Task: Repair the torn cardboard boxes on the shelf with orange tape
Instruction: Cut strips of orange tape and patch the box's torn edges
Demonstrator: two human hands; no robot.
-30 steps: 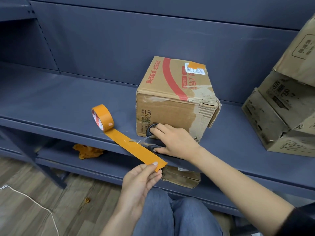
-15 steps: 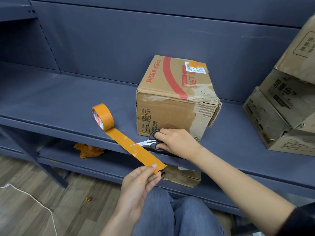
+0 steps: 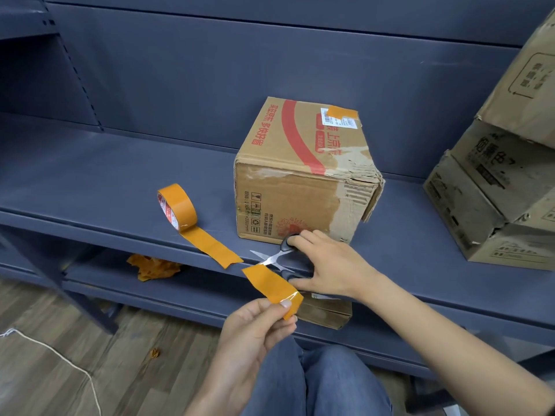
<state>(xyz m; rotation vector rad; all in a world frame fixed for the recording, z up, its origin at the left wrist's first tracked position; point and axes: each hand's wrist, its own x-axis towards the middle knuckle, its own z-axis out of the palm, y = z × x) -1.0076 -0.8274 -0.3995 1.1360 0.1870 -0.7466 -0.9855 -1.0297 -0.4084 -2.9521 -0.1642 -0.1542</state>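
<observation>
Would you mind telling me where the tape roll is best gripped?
Grip the tape roll across its two flat faces from above: it stands on edge on the shelf, upper rim free, loose tail trailing toward the front, so avoid that sticky side.

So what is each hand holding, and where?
Left hand pinches the cut tape strip by its near end. Right hand grips the scissors by their black handles.

Even, soft indoor light from above, moderately bright, no hard shadows. Box (image 3: 303,172) drops a faint shadow on the shelf (image 3: 105,175); under the shelf it's darker. Small glare on the strip (image 3: 271,285) by the left hand (image 3: 255,334) and on the roll (image 3: 177,207). Wide-angle bowing at the edges, right-side boxes (image 3: 504,175) lean. Slight softness, compression smear.
</observation>
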